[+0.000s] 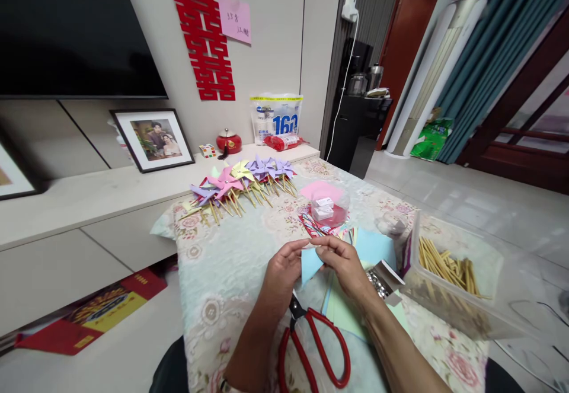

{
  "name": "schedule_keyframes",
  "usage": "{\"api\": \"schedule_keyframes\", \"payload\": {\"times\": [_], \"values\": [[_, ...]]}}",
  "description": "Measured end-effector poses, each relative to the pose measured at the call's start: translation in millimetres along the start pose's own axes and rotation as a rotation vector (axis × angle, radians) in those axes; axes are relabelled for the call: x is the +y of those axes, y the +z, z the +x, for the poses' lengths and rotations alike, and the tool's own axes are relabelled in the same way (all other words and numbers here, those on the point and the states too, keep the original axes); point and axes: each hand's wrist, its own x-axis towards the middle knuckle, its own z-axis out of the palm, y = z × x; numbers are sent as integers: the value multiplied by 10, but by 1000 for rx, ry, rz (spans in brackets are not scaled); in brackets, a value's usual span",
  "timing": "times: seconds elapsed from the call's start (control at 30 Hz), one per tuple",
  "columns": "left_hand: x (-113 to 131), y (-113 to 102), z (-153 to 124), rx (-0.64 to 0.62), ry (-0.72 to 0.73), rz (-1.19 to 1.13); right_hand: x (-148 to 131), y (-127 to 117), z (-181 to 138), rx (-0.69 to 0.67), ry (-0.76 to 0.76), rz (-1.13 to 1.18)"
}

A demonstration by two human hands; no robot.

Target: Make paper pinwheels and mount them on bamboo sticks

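Pinching blue paper (311, 266) between left hand (283, 270) and right hand (345, 267), apparently shaping or folding; probably needing steady corner-holding next.

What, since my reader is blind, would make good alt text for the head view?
A person's right hand pinches a piece of blue paper, the left hand at its edge, over a flowered tablecloth. Red-handled scissors lie nearer the viewer; paper pinwheels lie far left, and a clear box of sticks stands at right.

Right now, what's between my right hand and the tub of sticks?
In the head view, an open box of metal bits and some blue sheets.
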Motion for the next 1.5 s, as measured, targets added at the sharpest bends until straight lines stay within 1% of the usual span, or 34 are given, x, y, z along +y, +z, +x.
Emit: {"api": "schedule_keyframes", "payload": {"times": [0.1,0.23,0.37,0.53,0.7,0.83,0.93,1.03,1.13,1.2,1.3,1.4,1.5], "values": [[-62,-39,37,25,22,43,-4,2,-7,-16,-6,9],[-123,-111,68,65,7,91,-9,-10,-10,-12,22,37],[-127,-131,61,95,1,106,-53,-11,-15,17,66,139],[-93,-94,29,79,-48,71,-137,0,-32,-1,146,242],[-97,-106,24,44,-41,84,-167,14,-44,-30,172,321],[-96,-105,24,-19,-31,35,-163,20,-45,-14,198,320],[-92,-93,23,-33,-13,18,-143,14,-43,15,210,292],[-91,-89,23,13,6,77,-108,7,-35,8,171,236],[-87,-93,23,77,27,171,-68,7,-19,-36,128,196],[-87,-98,26,87,28,205,-46,9,-11,-49,119,193],[-100,-106,34,66,-8,211,-34,9,-13,-81,116,233],[-118,-95,30,6,-41,176,-49,7,-35,-120,139,278],[-116,-58,2,-28,-65,117,-82,17,-62,-118,170,294]]}}
